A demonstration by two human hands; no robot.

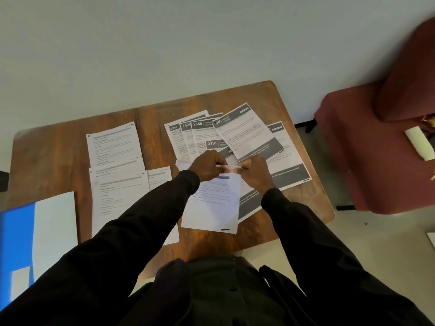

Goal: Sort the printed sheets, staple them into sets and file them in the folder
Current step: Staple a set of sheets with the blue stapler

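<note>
Fingers (222, 166) of the left hand (208, 165) and right hand (255, 172) pinched the top edge of a printed sheet (213, 205) over the table (54, 156).

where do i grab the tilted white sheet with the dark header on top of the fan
Pinch the tilted white dark-header sheet by its far corner, coming from the brown wooden table's far side. It lies flat atop the fan, so that corner is uncovered; its near end is crowded by the left hand and right hand pinching a white printed sheet.
</note>
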